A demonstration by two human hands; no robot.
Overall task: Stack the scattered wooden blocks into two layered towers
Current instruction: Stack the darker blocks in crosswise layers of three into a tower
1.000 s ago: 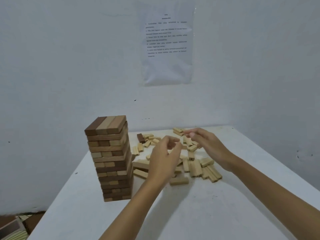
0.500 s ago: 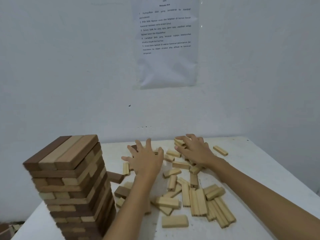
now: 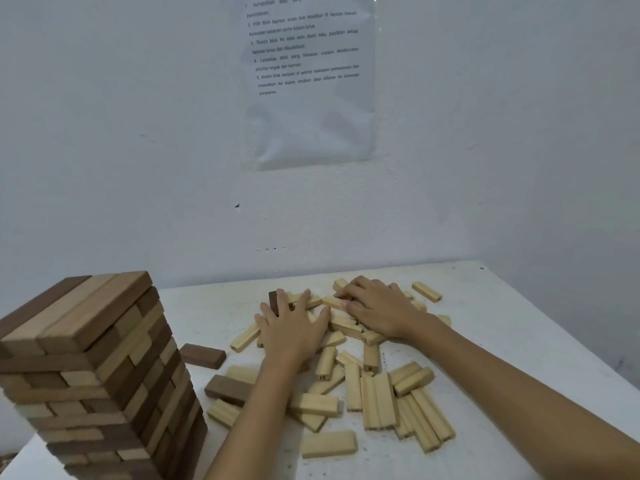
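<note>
Pale wooden blocks (image 3: 377,400) lie scattered mid-worktop (image 3: 485,341), tall tower (image 3: 93,368) standing at near-left edge; left grip (image 3: 294,330) flat, fingers spread, pressing on the pile, right grip (image 3: 377,310) palm-down w/ fingertips bent over far blocks, can't tell if holding any.

Wall sheet (image 3: 308,98): numbered Malay lines, item 4 "tegak dan kemas"; rest blurred.
</note>
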